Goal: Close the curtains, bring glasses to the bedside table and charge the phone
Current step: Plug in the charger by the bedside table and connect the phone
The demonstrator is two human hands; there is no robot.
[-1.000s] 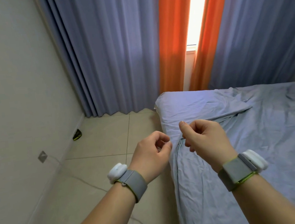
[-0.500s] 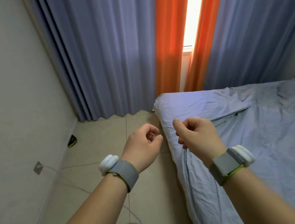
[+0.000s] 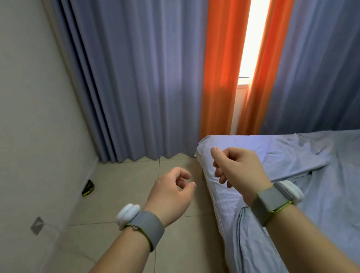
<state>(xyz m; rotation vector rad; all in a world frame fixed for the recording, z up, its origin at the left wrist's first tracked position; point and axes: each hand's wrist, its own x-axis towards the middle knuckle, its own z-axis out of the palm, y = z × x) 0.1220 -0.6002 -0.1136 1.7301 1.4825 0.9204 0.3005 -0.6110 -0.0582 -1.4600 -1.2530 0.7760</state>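
Pale wall (image 3: 12, 111) with a socket plate (image 3: 37, 225), beige tiled floor (image 3: 117, 189), bed (image 3: 339, 184) in rumpled blue sheet — bright window strip (image 3: 259, 13).

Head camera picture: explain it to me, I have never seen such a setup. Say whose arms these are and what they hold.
This is one picture from a wide-angle camera worn on a person's head, looking forward and down. No machine: the two bare arms are the wearer's own. The left hand and the right hand are raised in front, fingers loosely curled, holding nothing that I can see. Each wrist wears a grey band with a white device; its purpose does not show. Ahead hang blue-grey curtains with orange curtains between them, parted so that a strip of daylight shows. On the right is a bed with a rumpled blue sheet; on the left a tiled floor with a small black and yellow object by the wall. No glasses or phone are in view.
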